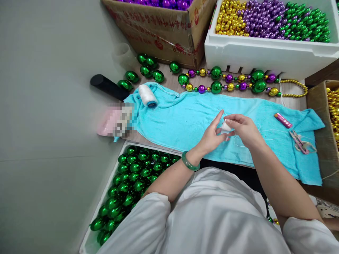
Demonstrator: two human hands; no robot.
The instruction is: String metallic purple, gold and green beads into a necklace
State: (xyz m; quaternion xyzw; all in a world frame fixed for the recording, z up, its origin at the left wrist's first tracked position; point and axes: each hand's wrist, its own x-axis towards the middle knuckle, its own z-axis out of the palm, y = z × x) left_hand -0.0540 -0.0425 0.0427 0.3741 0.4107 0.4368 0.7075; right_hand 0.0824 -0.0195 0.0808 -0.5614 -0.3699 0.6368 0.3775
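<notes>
Both of my hands meet above the turquoise towel (182, 113). My right hand (242, 128) is closed, its thumb and fingers pinching a small soft-looking white piece (226, 126) whose kind I cannot make out. My left hand (212, 135) has its index finger stretched out, while its thumb and another finger close on the lower part of the same piece. A thin white thread (239, 145) runs in loops from near my fingers across the towel. On its right end lie a small pink packet (283, 120) and pink-handled thread snips (299, 142).
A white thread spool (147, 95) lies on the towel's left part. Behind it stretches a bead necklace (216, 86), with loose green beads (145, 71) nearby. A cardboard box (159, 31) and white foam box (265, 49) stand behind; green beads (135, 167) fill a tray beside my left arm.
</notes>
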